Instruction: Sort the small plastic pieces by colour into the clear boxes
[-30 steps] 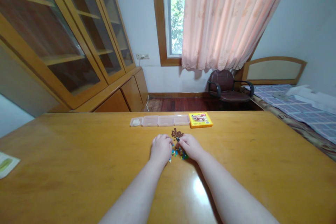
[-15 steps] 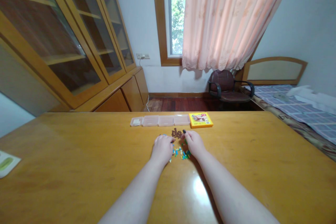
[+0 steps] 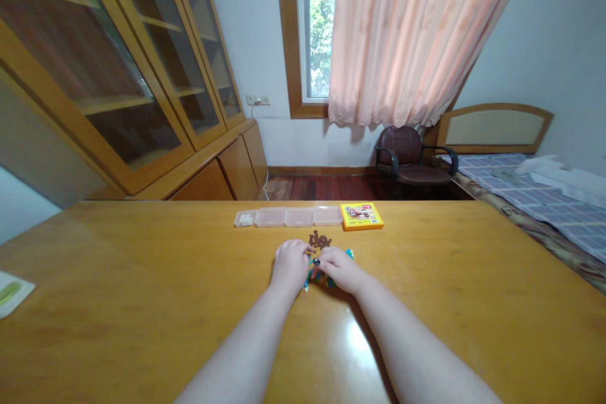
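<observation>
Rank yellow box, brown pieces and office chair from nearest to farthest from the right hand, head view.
1. Brown pieces: just beyond the right hand, leftward.
2. Yellow box: farther forward, slightly right.
3. Office chair: beyond the table, to the right.

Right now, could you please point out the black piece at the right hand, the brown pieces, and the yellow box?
Black piece (image 3: 317, 261): head view, its visible middle.
Brown pieces (image 3: 320, 240): head view, middle of the heap.
Yellow box (image 3: 362, 216): head view, printed top face.
</observation>
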Motion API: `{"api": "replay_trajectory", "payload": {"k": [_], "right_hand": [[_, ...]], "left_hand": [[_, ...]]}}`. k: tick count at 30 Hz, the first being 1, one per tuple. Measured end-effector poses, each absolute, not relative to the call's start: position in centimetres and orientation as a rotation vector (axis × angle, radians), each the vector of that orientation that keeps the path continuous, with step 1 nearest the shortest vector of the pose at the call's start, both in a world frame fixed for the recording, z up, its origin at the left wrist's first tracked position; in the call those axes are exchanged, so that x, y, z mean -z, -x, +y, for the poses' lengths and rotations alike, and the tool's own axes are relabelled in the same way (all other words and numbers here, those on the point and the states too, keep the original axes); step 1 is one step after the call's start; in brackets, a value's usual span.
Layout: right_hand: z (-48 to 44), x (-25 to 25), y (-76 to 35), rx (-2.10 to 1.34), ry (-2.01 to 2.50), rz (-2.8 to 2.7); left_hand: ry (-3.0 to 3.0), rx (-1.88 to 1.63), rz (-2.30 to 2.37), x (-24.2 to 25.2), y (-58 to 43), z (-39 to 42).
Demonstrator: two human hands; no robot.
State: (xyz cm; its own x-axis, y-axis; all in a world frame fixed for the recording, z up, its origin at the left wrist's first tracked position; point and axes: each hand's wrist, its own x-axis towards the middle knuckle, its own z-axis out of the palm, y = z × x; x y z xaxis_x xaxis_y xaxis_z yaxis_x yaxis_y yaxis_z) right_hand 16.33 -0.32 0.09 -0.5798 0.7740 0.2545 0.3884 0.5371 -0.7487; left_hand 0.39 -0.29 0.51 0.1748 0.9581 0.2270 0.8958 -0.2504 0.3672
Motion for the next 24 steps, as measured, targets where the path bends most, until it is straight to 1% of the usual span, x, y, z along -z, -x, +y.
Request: {"api": "replay_trajectory", "payload": {"k": [4, 12, 15, 20, 24], "right_hand": [[0.0, 0.2, -16.5, -0.738, 1.088, -2.174], [0.7, 0.8, -17.0, -0.546, 1.412, -1.948], [0.7, 0.9, -17.0, -0.566, 1.417, -1.909], [0.6, 0.6, -16.8, -0.636, 1.318, -2.003], [0.7, 0.7, -16.9, -0.594, 1.373, -1.946]], "left_hand": [[-2.292, -0.64, 1.819, -0.3, -0.4, -0.3], [-2.267, -0.612, 1.793, -0.2, -0.3, -0.2], [-2.291, -0.584, 1.728, 0.0, -0.3, -0.1], [-2.328, -0.531, 1.727, 0.0, -0.3, -0.1], [-2.337, -0.527, 1.745, -0.2, -0.3, -0.2]]}}
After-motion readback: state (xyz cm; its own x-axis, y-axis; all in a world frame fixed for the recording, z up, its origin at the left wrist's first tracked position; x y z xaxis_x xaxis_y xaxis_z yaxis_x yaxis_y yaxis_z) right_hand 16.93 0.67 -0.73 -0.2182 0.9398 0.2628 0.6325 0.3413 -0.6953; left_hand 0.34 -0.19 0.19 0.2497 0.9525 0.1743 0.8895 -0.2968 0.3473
